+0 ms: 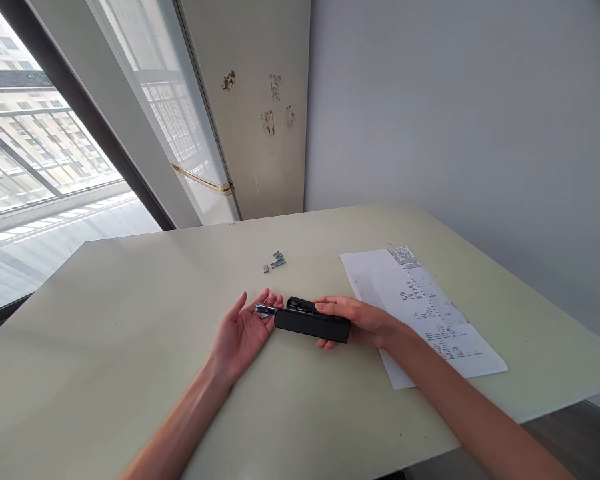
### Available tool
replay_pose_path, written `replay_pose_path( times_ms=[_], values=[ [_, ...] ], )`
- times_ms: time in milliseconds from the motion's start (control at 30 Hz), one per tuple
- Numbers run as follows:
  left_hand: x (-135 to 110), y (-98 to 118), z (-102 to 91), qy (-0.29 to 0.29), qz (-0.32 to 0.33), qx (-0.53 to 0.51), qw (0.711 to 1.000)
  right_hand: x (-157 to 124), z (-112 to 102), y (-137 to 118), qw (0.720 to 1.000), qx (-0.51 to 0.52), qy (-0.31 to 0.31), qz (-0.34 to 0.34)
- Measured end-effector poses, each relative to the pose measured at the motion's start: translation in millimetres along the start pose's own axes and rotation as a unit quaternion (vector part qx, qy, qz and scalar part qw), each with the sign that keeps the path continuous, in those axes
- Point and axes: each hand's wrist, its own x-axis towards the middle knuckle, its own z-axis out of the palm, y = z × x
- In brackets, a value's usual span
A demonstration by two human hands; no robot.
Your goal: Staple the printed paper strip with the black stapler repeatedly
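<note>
A black stapler [313, 325] lies sideways in my right hand [353, 317], whose fingers wrap round its right end. From the stapler's left end a shiny metal piece [265, 309] sticks out. My left hand [245, 333] is palm up under that end, its fingers spread and partly curled beneath the metal piece. Whether the left fingertips touch it I cannot tell. Beyond the hands, several short strips of staples [279, 260] lie in a small group on the table, with one short piece a little apart.
A printed sheet of paper [380, 287] lies on the pale table [105, 347], partly under my right forearm. A grey wall [455, 100] stands behind on the right. At the back left are a fridge with a gold handle [203, 179] and a window [35, 133].
</note>
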Motion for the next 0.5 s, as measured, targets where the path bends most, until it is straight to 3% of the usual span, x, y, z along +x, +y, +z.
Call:
replay_pose_path(
  times_ms=[133, 267, 367, 500],
  values=[
    [4.8, 3.9, -5.9, 0.028, 0.106, 0.016, 0.994, 0.0, 2.5, 3.0, 0.982, -0.132, 0.067, -0.116],
    [4.8, 13.4, -10.1, 0.098, 0.23, 0.065, 0.966, -0.5, 7.3, 7.1, 0.912, -0.305, 0.138, -0.238],
    [0.3, 21.6, -9.2, 0.13, 0.222, 0.012, 0.966, 1.9, 8.9, 12.3, 0.873, -0.366, 0.16, -0.28],
    [-7.1, 27.1, -4.0, 0.108, 0.208, -0.043, 0.971, 9.6, 9.2, 20.6, 0.835, -0.41, 0.179, -0.321]
  ],
)
